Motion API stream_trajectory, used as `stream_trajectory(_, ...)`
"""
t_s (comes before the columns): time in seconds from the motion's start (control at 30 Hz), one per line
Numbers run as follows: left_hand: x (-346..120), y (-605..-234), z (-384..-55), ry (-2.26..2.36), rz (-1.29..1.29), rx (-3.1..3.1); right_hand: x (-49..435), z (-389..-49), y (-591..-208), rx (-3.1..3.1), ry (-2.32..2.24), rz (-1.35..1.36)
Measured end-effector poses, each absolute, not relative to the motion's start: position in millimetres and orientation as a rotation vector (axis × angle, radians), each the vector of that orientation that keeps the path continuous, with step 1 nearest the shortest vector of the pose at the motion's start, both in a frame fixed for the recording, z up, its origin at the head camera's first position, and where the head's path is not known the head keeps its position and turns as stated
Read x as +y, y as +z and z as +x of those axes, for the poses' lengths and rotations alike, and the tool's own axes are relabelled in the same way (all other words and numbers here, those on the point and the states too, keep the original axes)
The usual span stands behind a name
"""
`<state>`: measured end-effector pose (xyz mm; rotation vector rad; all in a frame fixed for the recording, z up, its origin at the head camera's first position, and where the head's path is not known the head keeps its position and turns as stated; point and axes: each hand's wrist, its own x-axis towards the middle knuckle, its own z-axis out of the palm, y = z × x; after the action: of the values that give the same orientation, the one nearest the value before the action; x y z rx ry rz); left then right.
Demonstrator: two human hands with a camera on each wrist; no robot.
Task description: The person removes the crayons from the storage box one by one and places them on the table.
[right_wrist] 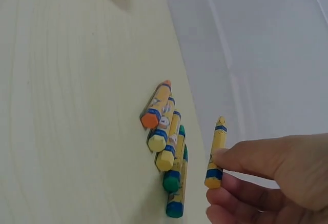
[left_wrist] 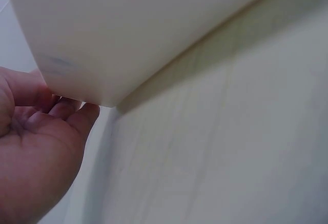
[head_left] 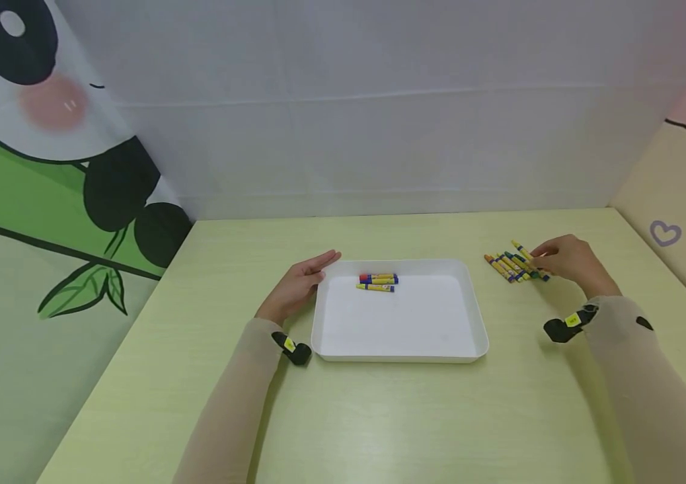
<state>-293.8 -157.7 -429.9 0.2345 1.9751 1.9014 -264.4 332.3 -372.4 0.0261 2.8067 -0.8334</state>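
Observation:
My left hand point(head_left: 298, 286) holds the far left corner of a white tray point(head_left: 403, 329). In the left wrist view the thumb point(left_wrist: 31, 88) lies at the tray's rim, with the other fingers round the corner. Between thumb and fingers, my right hand point(head_left: 573, 262) pinches a yellow-orange crayon point(right_wrist: 217, 149), raised with its tip up. Just below that hand, several crayons lie side by side on the table: an orange one point(right_wrist: 156, 105), yellow ones and green ones point(right_wrist: 176, 196). Inside the tray, near its back, rest a red crayon point(head_left: 366, 277) and yellow ones point(head_left: 373, 287).
The pale wooden table point(head_left: 379, 423) ends at a white cloth backdrop point(head_left: 379, 148). A printed panel point(head_left: 95, 363) stands on the left, and a cream one point(head_left: 670, 181) on the right. Both sleeves carry small black wrist devices point(head_left: 563, 328).

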Motion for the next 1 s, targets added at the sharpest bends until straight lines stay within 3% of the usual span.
stream_trajectory(1.0, -157, -428, -293, 1.911, 0.224, 1.961, 355, -262, -393, 2.822, -0.739, 0.117)
